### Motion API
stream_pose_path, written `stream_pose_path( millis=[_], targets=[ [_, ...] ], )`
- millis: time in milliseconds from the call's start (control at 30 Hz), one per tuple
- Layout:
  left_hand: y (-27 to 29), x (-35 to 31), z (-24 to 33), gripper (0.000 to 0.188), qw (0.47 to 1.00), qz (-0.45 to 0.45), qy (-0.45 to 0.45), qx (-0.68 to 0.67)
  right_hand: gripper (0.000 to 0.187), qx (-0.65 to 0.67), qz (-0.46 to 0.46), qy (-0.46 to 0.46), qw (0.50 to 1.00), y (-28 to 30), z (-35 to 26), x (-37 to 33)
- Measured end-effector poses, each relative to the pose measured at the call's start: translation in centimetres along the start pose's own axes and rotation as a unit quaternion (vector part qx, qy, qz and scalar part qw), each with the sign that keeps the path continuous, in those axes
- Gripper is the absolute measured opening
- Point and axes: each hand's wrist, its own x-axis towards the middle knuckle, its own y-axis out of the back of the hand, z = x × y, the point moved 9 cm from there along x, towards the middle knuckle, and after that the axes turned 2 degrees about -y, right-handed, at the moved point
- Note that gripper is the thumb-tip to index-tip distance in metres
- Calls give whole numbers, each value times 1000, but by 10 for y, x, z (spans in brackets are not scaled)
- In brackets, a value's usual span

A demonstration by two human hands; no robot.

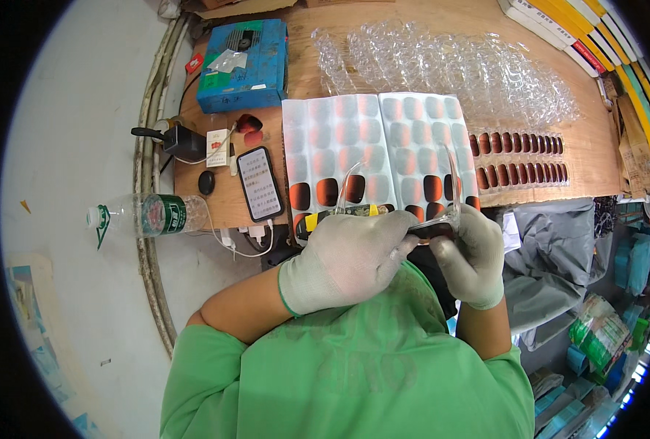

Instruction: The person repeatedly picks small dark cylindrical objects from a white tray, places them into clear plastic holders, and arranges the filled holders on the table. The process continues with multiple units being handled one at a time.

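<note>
Both my hands wear light grey gloves. My left hand (350, 256) is closed around a yellow and black utility knife (339, 214), whose handle sticks out to the left. My right hand (473, 256) grips a clear plastic strip (449, 192) that curves up over the sheets. The two hands meet at the table's near edge. Just beyond them lie two white sheets (372, 150) with rows of dark orange oval pieces, some pockets pale. The knife's blade is hidden by my fingers.
A phone (260, 184) on a cable lies left of the sheets, by a blue box (243, 64) and a black charger (182, 140). A plastic bottle (149, 215) overhangs the table's left edge. Clear blister trays (456, 69) and rows of dark pieces (519, 157) lie behind, right.
</note>
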Motion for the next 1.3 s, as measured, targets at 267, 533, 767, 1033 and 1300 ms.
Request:
stream_pose_path(
  millis=[267, 533, 767, 1033, 1300],
  targets=[
    [9, -10, 12, 28, 997, 62, -27, -32, 15, -135, 0, 17, 991, -7, -31, -4],
    [13, -21, 9, 32, 999, -10, -27, 21, 44, -48, 85, 31, 995, -6, -22, -8],
    [62, -34, -52, 31, 988, 79, 46, -123, 18, -68, -153, 180, 969, -40, -38, -5],
    [26, -82, -211, 38, 919, 39, 392, 9, 52, 291, 36, -98, 951, -21, 15, -15],
    [57, -52, -132, 18, 916, 136, 281, -252, 72, 352, 7, -88, 932, -18, 34, -24]
  ],
)
